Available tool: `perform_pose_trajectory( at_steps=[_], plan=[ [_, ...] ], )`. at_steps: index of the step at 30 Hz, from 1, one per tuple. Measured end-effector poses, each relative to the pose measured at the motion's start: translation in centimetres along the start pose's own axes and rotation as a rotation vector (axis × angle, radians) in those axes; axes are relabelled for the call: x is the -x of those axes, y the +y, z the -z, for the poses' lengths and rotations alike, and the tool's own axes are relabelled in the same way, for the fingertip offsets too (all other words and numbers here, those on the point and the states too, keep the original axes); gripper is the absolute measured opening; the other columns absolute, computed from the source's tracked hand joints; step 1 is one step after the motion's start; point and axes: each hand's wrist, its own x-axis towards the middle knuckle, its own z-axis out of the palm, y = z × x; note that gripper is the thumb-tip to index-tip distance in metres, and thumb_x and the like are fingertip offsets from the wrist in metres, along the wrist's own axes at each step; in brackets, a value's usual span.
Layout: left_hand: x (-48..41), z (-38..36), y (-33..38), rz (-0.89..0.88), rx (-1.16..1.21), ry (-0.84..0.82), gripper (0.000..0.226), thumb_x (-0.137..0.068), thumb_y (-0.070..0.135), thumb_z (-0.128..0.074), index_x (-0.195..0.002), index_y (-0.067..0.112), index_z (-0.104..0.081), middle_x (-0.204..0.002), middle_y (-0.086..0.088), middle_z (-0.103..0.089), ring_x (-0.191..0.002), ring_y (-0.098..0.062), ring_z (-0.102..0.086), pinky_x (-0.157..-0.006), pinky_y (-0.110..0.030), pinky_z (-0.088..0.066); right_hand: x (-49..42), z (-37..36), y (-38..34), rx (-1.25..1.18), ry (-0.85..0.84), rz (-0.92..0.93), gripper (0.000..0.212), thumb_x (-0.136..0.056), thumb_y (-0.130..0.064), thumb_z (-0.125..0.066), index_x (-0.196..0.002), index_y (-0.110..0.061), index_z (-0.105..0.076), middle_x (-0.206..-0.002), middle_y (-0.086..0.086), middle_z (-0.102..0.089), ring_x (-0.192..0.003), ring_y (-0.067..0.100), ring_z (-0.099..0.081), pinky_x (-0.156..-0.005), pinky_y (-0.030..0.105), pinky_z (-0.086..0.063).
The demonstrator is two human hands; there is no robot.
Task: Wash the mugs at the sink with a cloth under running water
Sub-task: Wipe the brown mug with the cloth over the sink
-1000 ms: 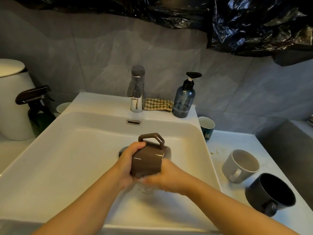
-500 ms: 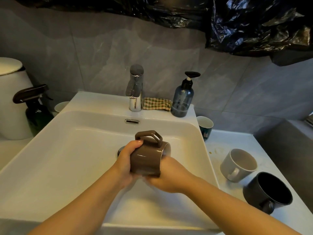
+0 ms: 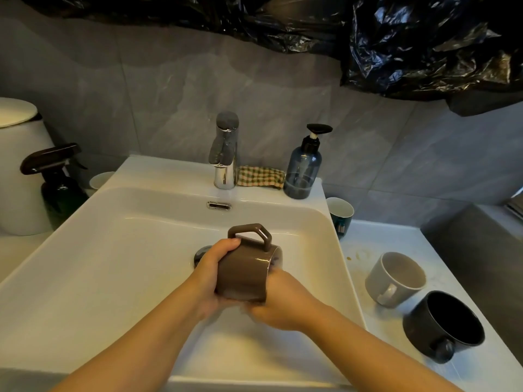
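Observation:
A brown mug [image 3: 243, 274] lies on its side over the white sink [image 3: 113, 250], handle up and mouth turned away to the right. My left hand [image 3: 210, 271] grips its left side with the thumb up by the handle. My right hand [image 3: 283, 304] cups the mug's near bottom edge from the right, and its fingers are blurred and partly hidden under the mug. A checked cloth [image 3: 260, 176] lies on the ledge beside the chrome tap [image 3: 225, 154], in neither hand. I can see only a faint streak under the spout.
On the right counter a grey mug [image 3: 396, 278] and a black mug [image 3: 444, 323] lie tipped, with a teal cup [image 3: 341, 215] upright behind them. A soap pump bottle [image 3: 302, 171] stands on the ledge. At the left stand a spray bottle [image 3: 59, 182], a white cup [image 3: 100, 179] and a white bin [image 3: 17, 165].
The mug has stayed in both hands and sunk slightly in the basin. My right hand has shifted along the mug's bottom edge and is now blurred.

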Motion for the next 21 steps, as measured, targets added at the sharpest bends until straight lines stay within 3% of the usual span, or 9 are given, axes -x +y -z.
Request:
perform_pose_trajectory(
  at_steps=[4,6,8,11,13,14,16,18,21],
  plan=[
    [0.2,0.0,0.3,-0.163,-0.04,-0.116,0.038,-0.057,0.036,-0.064,-0.085,0.011,-0.071,-0.078,-0.013,-0.071,-0.071,-0.025,-0.068,-0.056,-0.031,-0.053,-0.5,0.7,-1.5,-0.907,-0.013,-0.298,0.042,-0.075,-0.017,-0.071,-0.115,-0.013,-0.059,-0.106,0.018,-0.066,-0.094,0.03,-0.067,-0.083,0.047,-0.055],
    [0.0,0.1,0.4,-0.315,-0.078,-0.192,0.039,-0.055,0.037,-0.064,-0.088,0.021,-0.072,-0.087,-0.009,-0.072,-0.082,-0.021,-0.068,-0.063,-0.028,-0.055,-0.6,1.3,-1.4,-1.082,0.015,-0.279,0.043,-0.073,-0.015,-0.069,-0.116,-0.011,-0.061,-0.111,0.018,-0.067,-0.103,0.032,-0.065,-0.093,0.05,-0.05],
    [-0.1,0.5,0.6,-0.291,-0.052,-0.251,0.051,-0.05,0.035,-0.07,-0.1,0.027,-0.069,-0.097,-0.008,-0.071,-0.09,-0.023,-0.067,-0.069,-0.03,-0.055,-0.5,1.8,-1.3,-0.974,0.042,-0.229,0.041,-0.073,-0.014,-0.068,-0.114,-0.014,-0.063,-0.109,0.014,-0.068,-0.102,0.029,-0.066,-0.091,0.045,-0.052],
    [-0.7,1.4,0.8,-0.026,0.038,-0.374,0.071,-0.046,0.049,-0.081,-0.113,0.032,-0.066,-0.114,-0.011,-0.067,-0.1,-0.032,-0.062,-0.082,-0.047,-0.049,0.1,2.2,-0.9,-0.727,0.078,-0.229,0.029,-0.077,-0.014,-0.07,-0.105,-0.011,-0.066,-0.088,0.008,-0.071,-0.078,0.015,-0.067,-0.065,0.03,-0.051],
    [-0.7,1.3,1.0,0.135,0.1,-0.344,0.071,-0.061,0.074,-0.059,-0.119,0.034,-0.063,-0.123,-0.012,-0.063,-0.113,-0.039,-0.056,-0.09,-0.061,-0.04,0.7,2.0,-1.2,-0.555,0.039,-0.249,0.009,-0.084,-0.004,-0.065,-0.09,-0.011,-0.067,-0.067,-0.013,-0.063,-0.058,-0.003,-0.059,-0.056,0.014,-0.043],
    [-0.9,1.1,0.8,0.181,0.128,-0.287,0.071,-0.064,0.077,-0.051,-0.116,0.03,-0.064,-0.118,-0.014,-0.066,-0.11,-0.039,-0.059,-0.088,-0.061,-0.043,0.9,1.6,-1.2,-0.422,-0.001,-0.25,0.019,-0.087,-0.006,-0.063,-0.076,-0.022,-0.062,-0.06,-0.02,-0.057,-0.055,-0.007,-0.055,-0.055,0.011,-0.039],
    [-1.2,0.6,0.3,0.199,0.114,-0.142,0.063,-0.065,0.064,-0.06,-0.104,0.015,-0.068,-0.091,-0.015,-0.072,-0.081,-0.034,-0.069,-0.069,-0.048,-0.054,0.8,0.5,-1.2,-0.091,-0.046,-0.201,0.029,-0.089,-0.023,-0.061,-0.063,-0.031,-0.051,-0.063,-0.017,-0.056,-0.061,0.001,-0.052,-0.057,0.018,-0.035],
    [-0.8,0.2,0.3,0.192,0.068,-0.046,0.047,-0.065,0.041,-0.071,-0.098,0.008,-0.064,-0.071,-0.014,-0.069,-0.055,-0.029,-0.067,-0.049,-0.037,-0.053,0.3,0.0,-1.3,-0.06,-0.056,-0.181,0.004,-0.087,-0.027,-0.062,-0.085,-0.026,-0.064,-0.09,0.001,-0.064,-0.08,0.018,-0.057,-0.067,0.025,-0.041],
    [-0.8,0.7,0.3,0.191,0.03,0.037,0.023,-0.078,0.03,-0.068,-0.085,0.009,-0.062,-0.06,-0.011,-0.067,-0.047,-0.027,-0.064,-0.048,-0.034,-0.05,-0.3,0.2,-1.0,-0.243,-0.134,-0.23,0.023,-0.085,-0.014,-0.062,-0.107,-0.007,-0.063,-0.095,0.014,-0.067,-0.079,0.019,-0.059,-0.073,0.033,-0.054]
  ],
)
